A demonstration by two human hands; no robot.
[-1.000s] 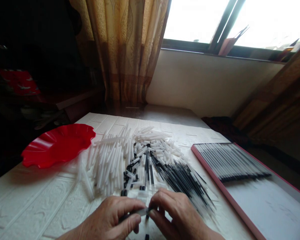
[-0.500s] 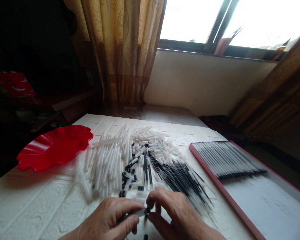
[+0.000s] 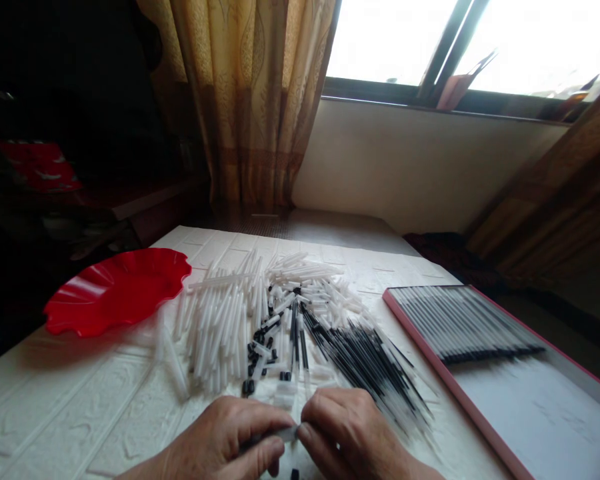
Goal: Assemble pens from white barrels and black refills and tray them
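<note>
Translucent tube (image 3: pixel 286 434): between the two hands. Left hand (image 3: pixel 230 433) pinches it, thumb against forefinger; right hand (image 3: pixel 353 427) has fingertips pressed together at the tube's right end. Whether they grip the tube or a small part: cannot tell. Step in hand, judged: working at that end. Next move would call for a steady left pinch, with the right fingertips kept in line. Most of the tube is hidden by the left hand. Black piece (image 3: pixel 295 474) below the grip, cut off. Black rods (image 3: pixel 375 360) beyond the right hand, nearer tips blurred.
</note>
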